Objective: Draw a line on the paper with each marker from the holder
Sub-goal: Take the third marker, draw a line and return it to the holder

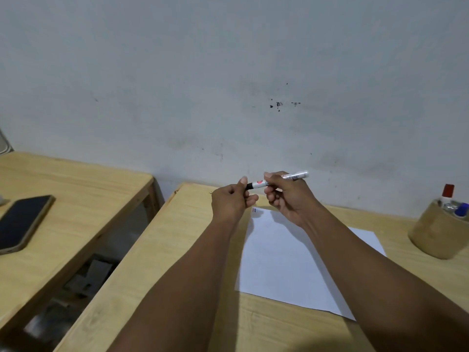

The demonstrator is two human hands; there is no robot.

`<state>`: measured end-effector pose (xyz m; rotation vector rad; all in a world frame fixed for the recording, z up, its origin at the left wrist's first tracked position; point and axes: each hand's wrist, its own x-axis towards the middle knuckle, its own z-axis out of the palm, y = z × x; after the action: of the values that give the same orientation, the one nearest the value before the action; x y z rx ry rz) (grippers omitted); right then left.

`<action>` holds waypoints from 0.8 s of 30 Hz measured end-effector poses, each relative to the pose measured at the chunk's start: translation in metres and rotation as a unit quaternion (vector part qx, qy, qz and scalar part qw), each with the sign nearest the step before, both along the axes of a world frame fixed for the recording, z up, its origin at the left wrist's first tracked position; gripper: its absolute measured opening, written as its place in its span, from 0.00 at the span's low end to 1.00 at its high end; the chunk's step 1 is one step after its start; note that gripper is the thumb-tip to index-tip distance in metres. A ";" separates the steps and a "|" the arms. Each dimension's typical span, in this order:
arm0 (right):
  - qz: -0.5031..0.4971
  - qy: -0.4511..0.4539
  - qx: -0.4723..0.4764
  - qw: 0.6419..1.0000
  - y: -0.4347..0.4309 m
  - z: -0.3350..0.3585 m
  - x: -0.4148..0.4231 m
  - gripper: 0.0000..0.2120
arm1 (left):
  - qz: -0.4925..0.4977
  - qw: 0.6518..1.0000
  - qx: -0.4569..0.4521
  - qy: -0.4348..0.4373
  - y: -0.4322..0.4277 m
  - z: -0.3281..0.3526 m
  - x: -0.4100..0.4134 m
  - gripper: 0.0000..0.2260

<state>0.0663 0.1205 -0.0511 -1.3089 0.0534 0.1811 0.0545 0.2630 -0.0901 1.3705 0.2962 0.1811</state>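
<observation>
A white marker with a black end (294, 177) is held level above the far edge of the wooden table (193, 250). My right hand (286, 196) grips its barrel. My left hand (233, 199) pinches the black cap end. Below them lies a white sheet of paper (284, 257) with short red and dark lines at its far left corner (254, 210). At the right, a round tan holder (436, 237) carries a red-capped marker (448, 191) and a blue-capped marker (462, 209).
A second wooden table (76, 199) stands to the left with a dark phone (22, 222) lying on it. A gap with clutter on the floor separates the two tables. A pale wall rises right behind both.
</observation>
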 end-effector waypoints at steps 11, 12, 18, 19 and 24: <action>-0.012 0.009 -0.030 0.999 -0.041 -0.023 0.003 0.10 | 0.009 0.983 0.180 -0.028 0.045 -0.009 -0.019 0.15; -0.016 0.010 -0.047 0.999 -0.036 -0.029 0.001 0.12 | -0.017 0.972 0.230 -0.045 0.039 -0.011 -0.020 0.15; -0.086 -0.009 -0.127 0.988 -0.008 -0.052 -0.001 0.02 | -0.103 0.921 0.371 -0.064 0.026 -0.034 -0.019 0.12; -0.087 -0.008 -0.143 0.986 -0.006 -0.055 0.000 0.02 | -0.107 0.917 0.379 -0.066 0.027 -0.036 -0.017 0.13; -0.085 -0.016 -0.195 0.977 -0.001 -0.064 0.002 0.02 | -0.084 0.911 0.395 -0.079 0.027 -0.044 -0.013 0.13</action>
<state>0.0688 0.1194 -0.1148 -1.6902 0.1800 -0.0001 0.0416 0.2901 -0.1342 2.1620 -0.0533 0.2842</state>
